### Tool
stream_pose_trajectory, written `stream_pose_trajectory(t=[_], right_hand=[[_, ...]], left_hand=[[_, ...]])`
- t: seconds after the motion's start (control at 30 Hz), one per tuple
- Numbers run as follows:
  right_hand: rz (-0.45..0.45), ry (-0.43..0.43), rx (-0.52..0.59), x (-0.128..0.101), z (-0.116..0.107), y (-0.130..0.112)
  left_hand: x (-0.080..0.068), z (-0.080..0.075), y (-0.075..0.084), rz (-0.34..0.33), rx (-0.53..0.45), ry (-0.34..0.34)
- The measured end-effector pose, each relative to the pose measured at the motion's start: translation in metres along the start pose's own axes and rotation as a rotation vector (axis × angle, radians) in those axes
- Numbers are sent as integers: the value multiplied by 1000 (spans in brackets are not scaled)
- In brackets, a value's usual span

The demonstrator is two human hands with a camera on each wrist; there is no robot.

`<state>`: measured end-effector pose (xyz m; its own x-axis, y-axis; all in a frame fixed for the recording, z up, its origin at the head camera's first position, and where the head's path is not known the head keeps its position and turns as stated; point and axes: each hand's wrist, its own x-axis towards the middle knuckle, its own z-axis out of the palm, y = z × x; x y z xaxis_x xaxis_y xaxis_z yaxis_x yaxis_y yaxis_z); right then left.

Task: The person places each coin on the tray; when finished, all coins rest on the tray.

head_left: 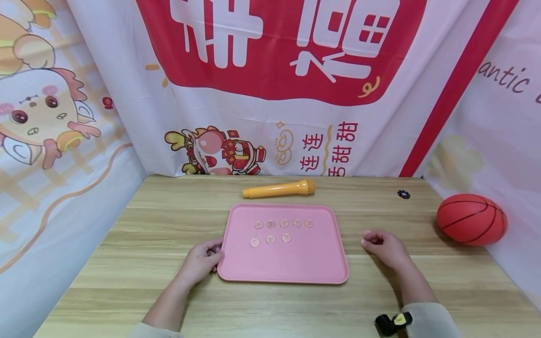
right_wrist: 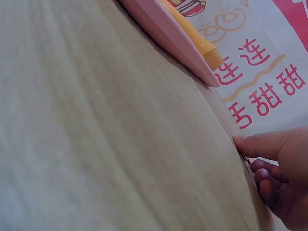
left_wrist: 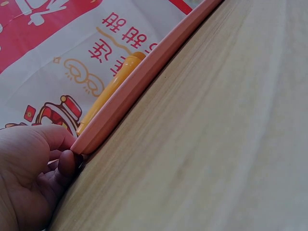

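Observation:
A pink tray [head_left: 296, 267] lies on the table, with several copper-coloured coins [head_left: 271, 239] on it: a longer row at the back, a shorter one in front. My left hand [head_left: 200, 262] grips the tray's left rim; in the left wrist view its thumb and fingers [left_wrist: 66, 161] meet at the tray corner. To the right of the tray, my right hand [head_left: 386, 248] is low over the table, thumb and fingertips right at the wood. A thin reddish-brown edge [right_wrist: 248, 160] shows between thumb and fingers in the right wrist view; I cannot tell whether they pinch it.
Behind the tray lies a yellow-orange toy microphone [head_left: 279, 189]. A red toy basketball [head_left: 472, 219] sits at the table's right side, and a small black-and-white disc [head_left: 404, 194] lies at the back right. Printed cloth [head_left: 270, 108] hangs along the back and both sides.

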<state>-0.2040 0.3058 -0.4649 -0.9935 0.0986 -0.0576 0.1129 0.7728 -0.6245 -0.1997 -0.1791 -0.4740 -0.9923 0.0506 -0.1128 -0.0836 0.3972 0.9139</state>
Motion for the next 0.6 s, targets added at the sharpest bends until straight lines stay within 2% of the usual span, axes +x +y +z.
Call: stream_pose_trajectory(t=[0.3,0.6], right_hand=[[21,-87,-39,1,-7,-7],[-48,-53,-14,1,-5,-8]], left_hand=[[-1,-1,0,6,13,2],[-1,0,0,9,4,-1]])
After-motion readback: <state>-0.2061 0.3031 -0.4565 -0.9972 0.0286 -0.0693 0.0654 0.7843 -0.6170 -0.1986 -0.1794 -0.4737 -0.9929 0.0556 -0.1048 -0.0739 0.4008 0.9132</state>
